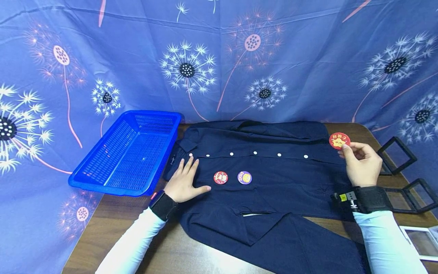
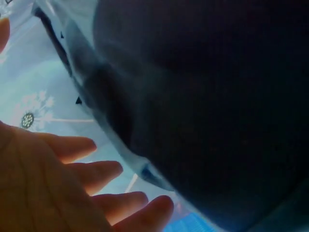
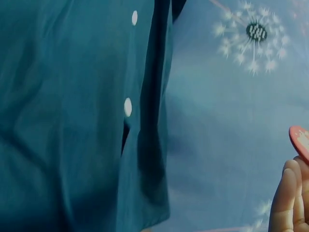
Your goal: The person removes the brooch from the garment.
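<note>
A dark navy shirt [image 1: 267,194] with white buttons lies spread across the table, collar toward the left. My left hand [image 1: 183,182] rests near its collar with the fingers spread; in the left wrist view the same hand [image 2: 96,183] shows straight fingers beside the dark cloth. Between thumb and fingers my right hand [image 1: 363,161] pinches a round red badge [image 1: 339,140] with a yellow star figure, held over the hem end. A red badge [image 1: 220,177] and a purple badge [image 1: 244,177] sit on the shirt front. At the right wrist view's edge, the held badge [image 3: 300,141] appears edge-on.
A blue plastic basket [image 1: 126,152] stands at the left of the wooden table [image 1: 102,224]. Black frames [image 1: 397,154] and a white frame [image 1: 419,243] are at the right edge. A blue dandelion-print cloth [image 1: 219,57] hangs behind.
</note>
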A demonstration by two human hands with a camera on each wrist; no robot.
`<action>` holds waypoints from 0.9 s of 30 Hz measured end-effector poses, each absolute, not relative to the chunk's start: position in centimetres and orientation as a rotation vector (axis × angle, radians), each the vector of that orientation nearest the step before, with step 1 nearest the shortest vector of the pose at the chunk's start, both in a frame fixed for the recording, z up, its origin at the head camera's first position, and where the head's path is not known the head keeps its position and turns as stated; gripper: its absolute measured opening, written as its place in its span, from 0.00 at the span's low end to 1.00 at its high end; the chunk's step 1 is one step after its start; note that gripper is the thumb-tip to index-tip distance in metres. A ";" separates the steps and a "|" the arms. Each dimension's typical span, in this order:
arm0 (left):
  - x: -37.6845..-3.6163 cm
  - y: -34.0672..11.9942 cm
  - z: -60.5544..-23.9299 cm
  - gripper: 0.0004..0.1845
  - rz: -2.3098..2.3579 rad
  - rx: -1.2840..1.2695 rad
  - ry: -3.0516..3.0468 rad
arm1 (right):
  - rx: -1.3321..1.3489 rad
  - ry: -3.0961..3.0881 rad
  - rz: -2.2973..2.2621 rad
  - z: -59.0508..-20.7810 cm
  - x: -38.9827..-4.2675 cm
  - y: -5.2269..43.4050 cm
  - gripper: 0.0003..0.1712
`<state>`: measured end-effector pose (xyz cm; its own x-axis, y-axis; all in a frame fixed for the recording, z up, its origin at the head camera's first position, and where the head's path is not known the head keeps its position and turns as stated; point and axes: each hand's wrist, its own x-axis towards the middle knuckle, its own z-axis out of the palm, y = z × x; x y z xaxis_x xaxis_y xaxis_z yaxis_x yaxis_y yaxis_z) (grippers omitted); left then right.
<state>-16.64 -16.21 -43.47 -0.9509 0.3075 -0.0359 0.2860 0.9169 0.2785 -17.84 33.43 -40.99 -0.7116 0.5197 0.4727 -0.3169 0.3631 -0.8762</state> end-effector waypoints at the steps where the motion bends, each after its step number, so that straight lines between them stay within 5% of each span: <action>1: -16.6 -16.3 -43.5 0.58 0.409 0.462 2.981 | -0.203 -1.887 1.443 -41.0 -17.7 33.8 0.04; 27: -16.7 -16.2 -44.2 0.59 0.246 0.442 2.893 | -0.812 -1.646 2.036 -41.0 -16.9 42.1 0.18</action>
